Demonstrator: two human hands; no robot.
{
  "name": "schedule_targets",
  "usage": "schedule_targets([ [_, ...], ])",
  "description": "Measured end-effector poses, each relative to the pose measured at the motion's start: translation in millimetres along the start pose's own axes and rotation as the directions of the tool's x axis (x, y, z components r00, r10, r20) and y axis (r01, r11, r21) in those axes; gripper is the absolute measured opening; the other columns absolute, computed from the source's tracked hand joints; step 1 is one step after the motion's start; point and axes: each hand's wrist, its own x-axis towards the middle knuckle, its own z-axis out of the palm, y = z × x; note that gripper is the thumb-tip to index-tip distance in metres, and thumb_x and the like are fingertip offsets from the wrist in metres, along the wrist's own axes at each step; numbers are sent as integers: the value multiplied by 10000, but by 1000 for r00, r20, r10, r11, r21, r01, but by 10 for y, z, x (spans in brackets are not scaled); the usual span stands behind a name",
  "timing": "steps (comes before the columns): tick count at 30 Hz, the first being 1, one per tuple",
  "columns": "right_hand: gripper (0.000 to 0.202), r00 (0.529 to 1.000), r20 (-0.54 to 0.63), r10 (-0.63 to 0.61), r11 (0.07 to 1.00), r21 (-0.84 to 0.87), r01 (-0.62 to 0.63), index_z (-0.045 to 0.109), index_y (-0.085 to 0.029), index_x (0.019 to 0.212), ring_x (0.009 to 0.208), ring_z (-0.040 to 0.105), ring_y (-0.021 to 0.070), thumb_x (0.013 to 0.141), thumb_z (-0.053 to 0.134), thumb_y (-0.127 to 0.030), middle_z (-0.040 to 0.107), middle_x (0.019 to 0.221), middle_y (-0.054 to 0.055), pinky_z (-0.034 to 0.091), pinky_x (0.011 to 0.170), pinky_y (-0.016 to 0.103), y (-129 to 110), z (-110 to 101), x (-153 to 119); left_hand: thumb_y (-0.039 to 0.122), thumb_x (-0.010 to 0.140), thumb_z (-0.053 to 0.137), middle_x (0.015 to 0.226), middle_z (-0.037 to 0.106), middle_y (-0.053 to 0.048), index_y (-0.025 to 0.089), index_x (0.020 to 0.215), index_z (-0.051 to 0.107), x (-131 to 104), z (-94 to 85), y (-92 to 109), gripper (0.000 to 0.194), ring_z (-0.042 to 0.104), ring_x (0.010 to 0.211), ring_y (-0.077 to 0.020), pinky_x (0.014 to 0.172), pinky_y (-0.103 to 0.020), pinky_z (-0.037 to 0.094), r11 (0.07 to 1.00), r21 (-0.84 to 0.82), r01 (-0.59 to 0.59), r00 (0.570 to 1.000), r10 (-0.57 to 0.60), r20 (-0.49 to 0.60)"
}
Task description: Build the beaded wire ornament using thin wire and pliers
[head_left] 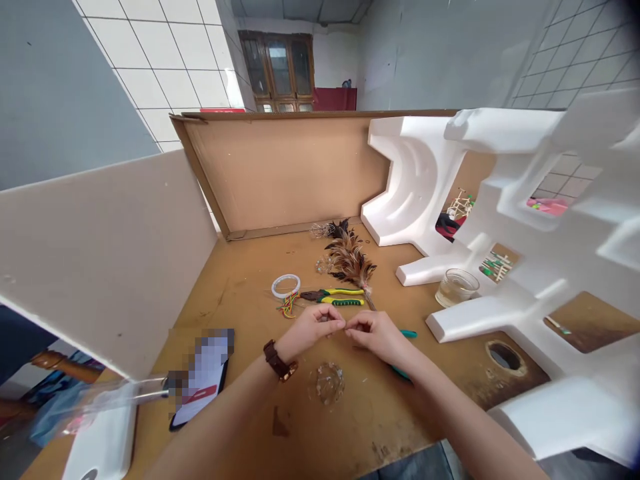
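Observation:
Over the middle of the brown table (pixel 250 300), my left hand (pixel 320 323) and my right hand (pixel 373 332) meet fingertip to fingertip. Both are pinched closed; whatever they hold is too small to make out. Pliers with yellow and green handles (pixel 345 302) lie just beyond my fingers. A second tool with teal handles (pixel 409 334) is partly hidden under my right hand and forearm. Nearer to me rests a clear beaded piece (pixel 330 383). Brown feathers (pixel 350 257) lie behind the pliers, beside more wire and bead pieces (pixel 324 265).
A white ring (pixel 286 286) and colourful threads (pixel 289 305) lie left of the pliers. A phone (pixel 205 380) is at the left. White foam packaging (pixel 470 320) stands on the right around a glass bowl (pixel 457 288). Cardboard (pixel 295 173) closes off the back.

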Motion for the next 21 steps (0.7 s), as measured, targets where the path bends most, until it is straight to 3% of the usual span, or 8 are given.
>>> schedule_targets([
  [9, 177, 994, 106, -12, 984, -174, 30, 597, -152, 764, 511, 526, 90, 778, 501, -300, 609, 600, -11, 395, 462, 176, 52, -102, -53, 376, 638, 697, 635, 630, -15, 121, 714, 539, -89, 263, -112, 310, 567, 554, -99, 559, -227, 441, 977, -212, 5, 998, -16, -53],
  [12, 162, 989, 144, -16, 967, -249, 52, 603, -155, 785, 544, 553, 99, 784, 486, -268, 636, 638, -5, 404, 481, 177, -12, -171, -95, 384, 696, 641, 699, 643, -43, 126, 756, 521, -113, 315, -134, 291, 592, 600, -117, 556, -231, 452, 983, -183, -22, 997, 9, -71],
  [14, 147, 989, 145, -19, 944, -323, 66, 611, -161, 776, 587, 569, 110, 777, 484, -234, 648, 678, 4, 404, 515, 186, -62, -223, -124, 371, 750, 579, 762, 638, -61, 130, 812, 515, -133, 315, -137, 257, 596, 625, -127, 560, -245, 462, 997, -30, -70, 990, 65, -127],
  [16, 119, 991, 130, -16, 906, -418, 69, 616, -164, 733, 607, 572, 127, 747, 500, -187, 648, 685, 18, 394, 550, 204, -93, -263, -141, 324, 780, 544, 896, 609, -77, 145, 925, 507, -162, 298, -126, 233, 586, 673, -131, 588, -261, 466, 984, 139, -114, 957, 146, -249],
  [18, 118, 994, 113, -9, 855, -515, 66, 619, -168, 687, 635, 578, 152, 727, 509, -154, 647, 689, 42, 383, 585, 225, -97, -274, -140, 252, 795, 523, 1040, 547, -87, 174, 1002, 510, -193, 292, -104, 221, 564, 806, -149, 708, -297, 459, 924, 349, -158, 920, 266, -288],
  [19, 126, 994, 109, -6, 828, -557, 66, 620, -169, 674, 654, 583, 165, 728, 508, -149, 648, 697, 57, 378, 602, 235, -90, -266, -133, 221, 807, 502, 1066, 526, -89, 180, 998, 527, -206, 300, -92, 198, 541, 876, -166, 771, -317, 440, 844, 505, -182, 913, 336, -232],
  [21, 148, 994, 110, 0, 779, -623, 69, 620, -166, 661, 689, 589, 187, 742, 497, -147, 647, 712, 84, 372, 627, 249, -71, -229, -112, 182, 825, 455, 1006, 535, -97, 167, 911, 572, -218, 341, -76, 146, 500, 950, -204, 832, -348, 404, 590, 775, -227, 920, 391, -28],
])
